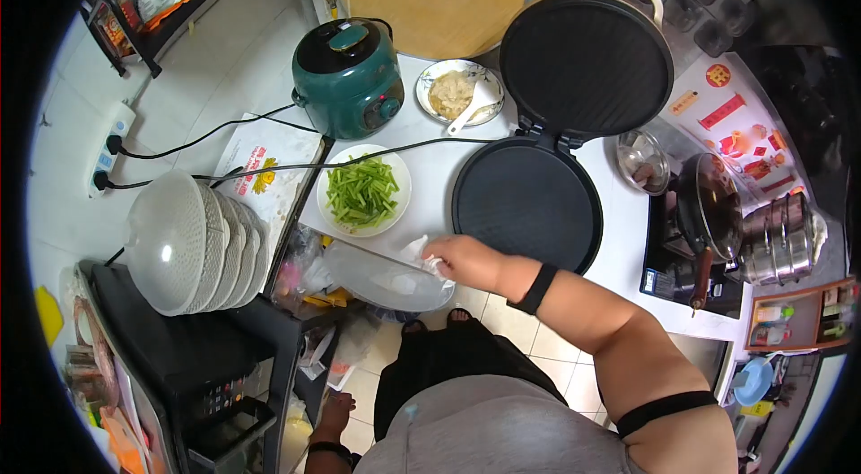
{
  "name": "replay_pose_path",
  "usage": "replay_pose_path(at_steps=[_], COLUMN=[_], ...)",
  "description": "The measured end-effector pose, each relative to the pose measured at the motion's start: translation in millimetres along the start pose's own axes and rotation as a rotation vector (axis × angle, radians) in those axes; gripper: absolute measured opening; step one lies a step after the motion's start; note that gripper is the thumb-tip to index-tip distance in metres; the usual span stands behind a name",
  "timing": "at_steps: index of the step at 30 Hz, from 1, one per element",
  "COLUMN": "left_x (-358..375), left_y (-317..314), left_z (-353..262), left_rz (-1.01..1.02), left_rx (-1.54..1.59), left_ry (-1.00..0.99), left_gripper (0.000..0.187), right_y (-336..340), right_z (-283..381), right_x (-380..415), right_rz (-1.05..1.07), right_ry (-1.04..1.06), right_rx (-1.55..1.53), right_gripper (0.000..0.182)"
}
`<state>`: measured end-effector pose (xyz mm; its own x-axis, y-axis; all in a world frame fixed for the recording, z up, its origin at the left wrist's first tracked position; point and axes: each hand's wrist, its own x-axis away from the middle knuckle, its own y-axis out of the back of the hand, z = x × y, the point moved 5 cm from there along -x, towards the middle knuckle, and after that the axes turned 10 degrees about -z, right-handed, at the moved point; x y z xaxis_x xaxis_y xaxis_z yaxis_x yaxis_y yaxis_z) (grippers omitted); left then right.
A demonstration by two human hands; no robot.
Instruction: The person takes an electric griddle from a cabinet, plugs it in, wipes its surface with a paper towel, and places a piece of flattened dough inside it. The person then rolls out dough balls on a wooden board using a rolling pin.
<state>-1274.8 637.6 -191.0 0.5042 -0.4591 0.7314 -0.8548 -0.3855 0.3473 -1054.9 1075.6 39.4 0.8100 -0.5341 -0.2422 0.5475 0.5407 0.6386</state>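
My right hand (468,261) is closed on a crumpled white tissue (423,254) at the counter's front edge. Just below the tissue is a translucent plastic bin (386,281) with some pale scraps inside. To the left of this hand, a white plate (405,176) holds cut green stalks (361,194). Beyond it lies the black round plate of an electric griddle (527,205), whose lid (587,66) is raised. My left hand (334,411) hangs low beside the dark cabinet, away from the counter, fingers loosely bent with nothing visible in them.
A green electric cooker (348,79) stands behind the stalks, next to a patterned bowl (430,84) with pale food and a white spoon. Black cords cross the counter. White baskets (170,245) stack at left. A lidded pan (708,205) and steel steamer (773,241) occupy the right.
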Motion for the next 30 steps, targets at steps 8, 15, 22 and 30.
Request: replay_pose_path(at_steps=[8,15,22,30], left_x=[9.6,-3.4,1.6,-3.7], left_y=[-8.0,0.3,3.0,1.5], left_z=[-15.0,22.5,2.5,-12.9], left_rz=[0.005,0.077,0.029,-0.004], left_rx=[0.025,-0.004,-0.139,-0.135], left_ry=[-0.05,-0.058,-0.052,0.046], left_gripper=[0.031,0.029,0.026,0.028], right_y=[-72.2,-98.9,-19.4,138.8], right_z=[27.8,-1.6,9.0,-146.0], right_x=[11.5,25.0,37.8,126.1], right_rz=[-0.093,0.069,-0.256,-0.709], right_ry=[0.012,-0.191,-0.316,-0.867], right_rx=[0.236,0.242,-0.131,-0.178], right_gripper=[0.018,0.012,0.014,0.025])
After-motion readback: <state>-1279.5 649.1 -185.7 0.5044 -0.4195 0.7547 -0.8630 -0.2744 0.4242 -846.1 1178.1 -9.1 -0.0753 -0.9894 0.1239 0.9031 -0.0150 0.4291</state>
